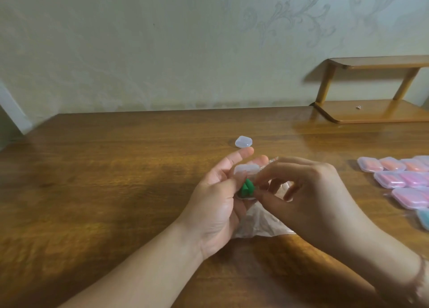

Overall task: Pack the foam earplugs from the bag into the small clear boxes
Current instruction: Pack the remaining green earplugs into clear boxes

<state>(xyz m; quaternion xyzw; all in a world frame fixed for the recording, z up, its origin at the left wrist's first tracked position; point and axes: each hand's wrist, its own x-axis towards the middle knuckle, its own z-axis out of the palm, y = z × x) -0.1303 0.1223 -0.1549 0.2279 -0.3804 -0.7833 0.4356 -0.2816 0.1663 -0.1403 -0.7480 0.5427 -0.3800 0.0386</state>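
Note:
My left hand (pixel 217 205) holds a small clear box (pixel 246 171) with its lid raised, above the table's middle. Green foam earplugs (pixel 316 188) sit in the box between both hands. My right hand (pixel 308 189) pinches at the box's near edge beside the green earplugs, fingers curled. A crumpled clear plastic bag (pixel 260 221) lies on the table under both hands, partly hidden by them. One more small clear box (pixel 243 141) lies shut and apart on the table just beyond my left fingertips.
Several shut clear boxes with orange, pink and blue earplugs (pixel 399 180) lie in rows at the table's right edge. A low wooden shelf (pixel 371 112) stands at the back right against the wall. The wooden table (pixel 116 168) stretches left.

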